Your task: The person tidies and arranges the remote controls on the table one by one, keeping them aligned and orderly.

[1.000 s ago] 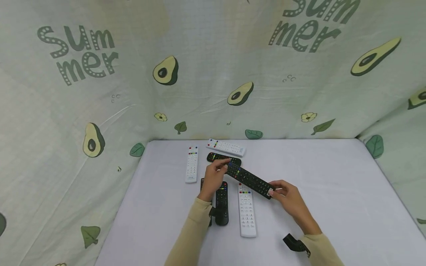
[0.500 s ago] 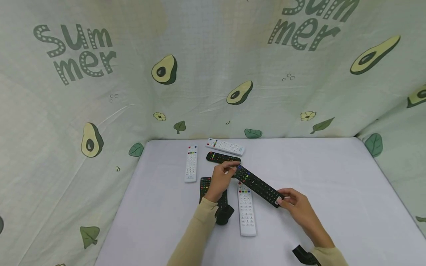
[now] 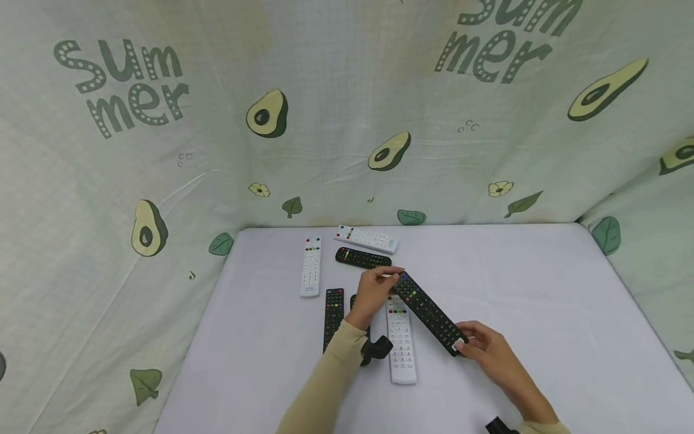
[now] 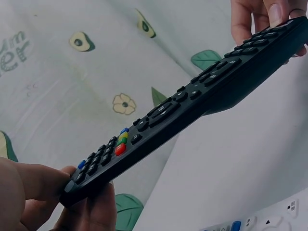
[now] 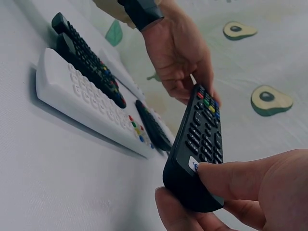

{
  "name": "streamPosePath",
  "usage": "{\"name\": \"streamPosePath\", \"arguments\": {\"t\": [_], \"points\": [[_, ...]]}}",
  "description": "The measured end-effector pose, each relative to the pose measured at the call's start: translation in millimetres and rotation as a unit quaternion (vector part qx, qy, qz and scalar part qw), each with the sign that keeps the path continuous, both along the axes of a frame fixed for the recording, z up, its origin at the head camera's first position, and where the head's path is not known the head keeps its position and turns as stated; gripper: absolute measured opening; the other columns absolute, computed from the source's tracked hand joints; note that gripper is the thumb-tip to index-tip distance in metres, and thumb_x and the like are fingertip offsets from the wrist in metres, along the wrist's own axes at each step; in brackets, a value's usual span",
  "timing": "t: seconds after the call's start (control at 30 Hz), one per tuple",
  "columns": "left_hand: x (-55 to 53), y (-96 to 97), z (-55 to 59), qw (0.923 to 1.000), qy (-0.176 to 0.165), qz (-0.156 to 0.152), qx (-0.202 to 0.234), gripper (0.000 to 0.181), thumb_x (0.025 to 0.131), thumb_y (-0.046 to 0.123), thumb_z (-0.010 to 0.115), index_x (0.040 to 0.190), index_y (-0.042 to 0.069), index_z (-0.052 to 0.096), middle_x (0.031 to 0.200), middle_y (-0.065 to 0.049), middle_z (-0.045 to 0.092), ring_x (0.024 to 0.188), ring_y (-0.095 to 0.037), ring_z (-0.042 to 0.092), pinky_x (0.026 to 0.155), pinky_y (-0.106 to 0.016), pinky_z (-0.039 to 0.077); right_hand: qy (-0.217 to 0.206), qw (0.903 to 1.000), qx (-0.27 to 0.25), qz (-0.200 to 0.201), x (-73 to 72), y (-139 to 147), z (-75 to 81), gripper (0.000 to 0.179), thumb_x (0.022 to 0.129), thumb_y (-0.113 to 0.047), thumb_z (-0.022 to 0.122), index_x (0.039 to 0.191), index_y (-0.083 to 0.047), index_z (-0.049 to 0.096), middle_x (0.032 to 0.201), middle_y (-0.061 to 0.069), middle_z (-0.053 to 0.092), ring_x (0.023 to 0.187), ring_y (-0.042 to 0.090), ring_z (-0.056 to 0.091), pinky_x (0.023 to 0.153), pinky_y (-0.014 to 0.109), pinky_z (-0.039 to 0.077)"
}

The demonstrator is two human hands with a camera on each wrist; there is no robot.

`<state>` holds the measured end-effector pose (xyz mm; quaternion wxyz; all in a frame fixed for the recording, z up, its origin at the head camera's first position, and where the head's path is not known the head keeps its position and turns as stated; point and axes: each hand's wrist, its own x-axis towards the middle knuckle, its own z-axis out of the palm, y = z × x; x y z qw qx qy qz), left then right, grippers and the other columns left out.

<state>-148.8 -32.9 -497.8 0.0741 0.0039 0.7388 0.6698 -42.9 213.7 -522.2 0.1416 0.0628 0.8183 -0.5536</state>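
Note:
Between both hands a black remote control [image 3: 429, 314] is held above the table, slanting from upper left to lower right in the head view. My left hand [image 3: 374, 294] pinches its far end, near the coloured buttons. At the near end, my right hand [image 3: 490, 352] grips it, thumb over a small white label [image 5: 194, 164]. A white remote [image 3: 402, 349] lies under and left of the held one. Left of that, two black remotes lie side by side; one, the leftmost black remote [image 3: 334, 310], shows more, while the left arm covers much of the other.
Farther back lie another black remote [image 3: 362, 258] and a white remote [image 3: 366, 239], both turned sideways. A white remote [image 3: 311, 267] stands lengthwise at the left. The white table [image 3: 564, 289] meets a printed cloth [image 3: 336, 90] at its back edge.
Both hands have moved right with the black remote, the right hand also nearer the front. The remote has turned to a steeper slant, and the leftmost black remote is less covered by the left arm.

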Motion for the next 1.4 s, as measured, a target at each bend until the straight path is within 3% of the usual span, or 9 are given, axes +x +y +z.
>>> {"name": "streamPosePath", "arguments": {"t": [0.27, 0.67, 0.93, 1.23, 1.4], "points": [[2.1, 6.5, -1.1, 0.9996, -0.021, -0.015, 0.014, 0.023, 0.105, 0.005, 0.062, 0.121, 0.003, 0.078, 0.128, -0.010, 0.071, 0.093, -0.012, 0.064, 0.080, -0.026, 0.060, -0.018, 0.9996, -0.020, -0.004, 8.4, 1, -1.0, 0.050, 0.094, -0.003, 0.075, 0.138, 0.010, 0.056, 0.118, 0.017, 0.071, 0.095, 0.013, 0.069, 0.080, 0.024, 0.060], [0.5, 20.8, -5.1, 0.9985, -0.037, -0.030, 0.025, 0.023, 0.106, 0.008, 0.061, 0.121, 0.004, 0.078, 0.120, -0.005, 0.071, 0.093, -0.010, 0.065, 0.082, -0.026, 0.061, -0.038, 0.9977, -0.052, 0.019, 16.2, 4, -3.5, 0.057, 0.094, -0.001, 0.074, 0.143, 0.014, 0.050, 0.118, 0.016, 0.068, 0.097, 0.015, 0.071, 0.081, 0.025, 0.061], [2.7, 33.2, -8.8, 0.9964, -0.050, -0.032, 0.059, 0.028, 0.108, 0.012, 0.056, 0.121, -0.003, 0.075, 0.115, -0.011, 0.074, 0.089, -0.013, 0.071, 0.085, -0.029, 0.063, -0.036, 0.9965, -0.053, 0.054, 18.6, 5, -5.1, 0.067, 0.091, -0.001, 0.077, 0.147, 0.014, 0.044, 0.120, 0.018, 0.065, 0.098, 0.020, 0.071, 0.079, 0.026, 0.060], [7.4, 37.3, -14.1, 0.9964, -0.057, -0.054, 0.034, 0.034, 0.110, 0.020, 0.053, 0.127, -0.001, 0.073, 0.118, -0.009, 0.073, 0.095, -0.015, 0.072, 0.090, -0.031, 0.062, -0.008, 0.9934, -0.045, 0.105, 21.9, 1, -7.7, 0.082, 0.085, 0.000, 0.080, 0.152, 0.015, 0.035, 0.118, 0.020, 0.063, 0.092, 0.017, 0.069, 0.076, 0.026, 0.057], [9.0, 38.1, -15.4, 0.9961, -0.069, -0.054, 0.009, 0.036, 0.110, 0.024, 0.053, 0.129, 0.002, 0.073, 0.117, -0.005, 0.071, 0.095, -0.012, 0.069, 0.089, -0.029, 0.061, -0.019, 0.9954, -0.016, 0.092, 20.2, -4, -8.5, 0.085, 0.082, 0.000, 0.083, 0.153, 0.013, 0.036, 0.116, 0.018, 0.062, 0.093, 0.020, 0.068, 0.076, 0.027, 0.060]]}}
